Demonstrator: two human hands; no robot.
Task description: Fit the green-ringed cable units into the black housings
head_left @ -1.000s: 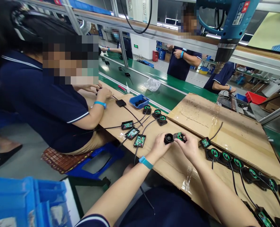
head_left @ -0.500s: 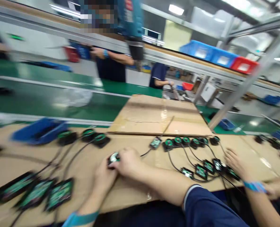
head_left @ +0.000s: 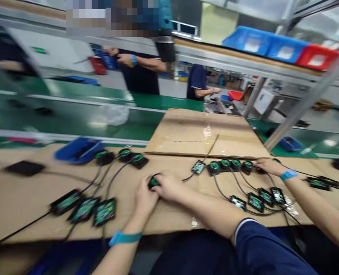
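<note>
Step in hand: Judged to be close two-handed positioning of a round black housing with a green circuit ring (head_left: 154,181).
Housing location: Between the hands, over the brown cardboard-covered table (head_left: 29,187); contact with the table cannot be told.
Left hand (head_left: 144,196): Closed around the housing's left side.
Right hand (head_left: 171,187): Thumb and fingers narrow on the housing's right side, partly covering it.
Next move: Appears to call for a steady left grip and small right-hand adjustments; blur hides the fit.
Left of hands: Three rectangular black boxes with green circuit boards (head_left: 85,209), black cables (head_left: 22,228) trailing; farther out, three round black units with green rings (head_left: 138,159) beside a blue plastic tray (head_left: 63,153).
Right of hands: Small black box with a green board (head_left: 198,167), then a row of matching round units (head_left: 225,165).
Far right: A co-worker's hand (head_left: 268,167) at the row's end, limiting reach.
Edges: Table's near edge passes beneath the forearms; a raised brown cardboard sheet (head_left: 181,133) bounds the far side.
Room: Sideways travel is judged limited by boxes and cables; lifting seems least obstructed.
</note>
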